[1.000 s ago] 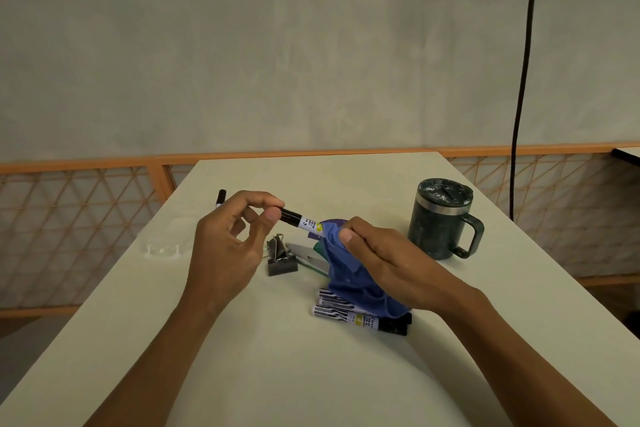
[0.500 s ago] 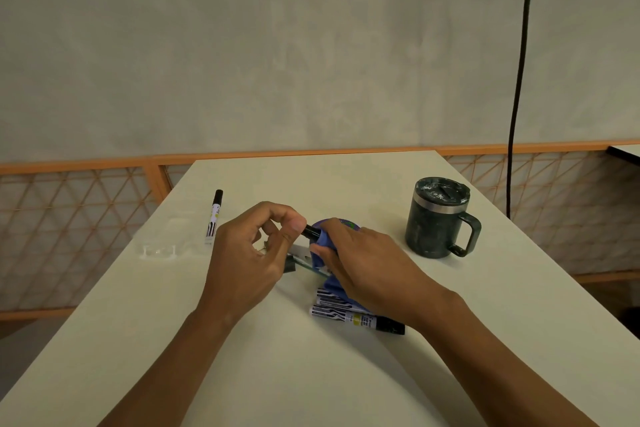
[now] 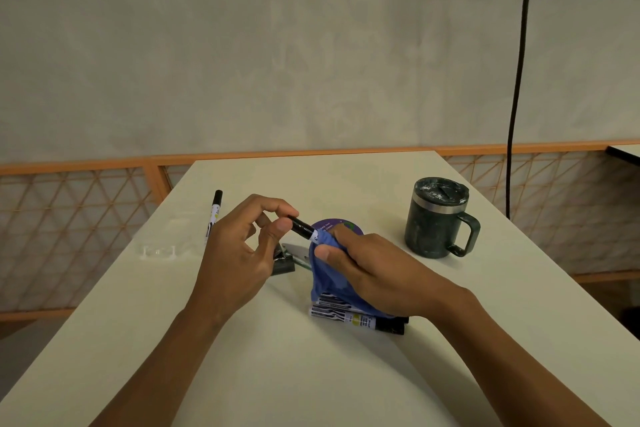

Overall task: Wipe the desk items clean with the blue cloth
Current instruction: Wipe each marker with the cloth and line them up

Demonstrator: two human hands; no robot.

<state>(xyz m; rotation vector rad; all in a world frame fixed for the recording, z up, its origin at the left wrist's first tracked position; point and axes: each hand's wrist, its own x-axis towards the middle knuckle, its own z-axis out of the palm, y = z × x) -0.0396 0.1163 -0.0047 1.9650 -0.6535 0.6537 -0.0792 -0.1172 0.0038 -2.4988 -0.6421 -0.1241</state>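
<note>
Plainly, pale desk (image 3: 311,374) faces grey wall (image 3: 277,45).

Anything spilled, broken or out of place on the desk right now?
Nothing looks spilled or broken. The mug stands upright, but its lid carries whitish smears, so it probably still needs wiping. One marker lies alone at the left, apart from the other markers.

The blue cloth (image 3: 322,272) in the right grip (image 3: 374,270) looks soft and matt; the marker (image 3: 301,227) it wraps is glossy black plastic. Right of that grip, the mug (image 3: 434,225) is dull, with a metal band.
</note>
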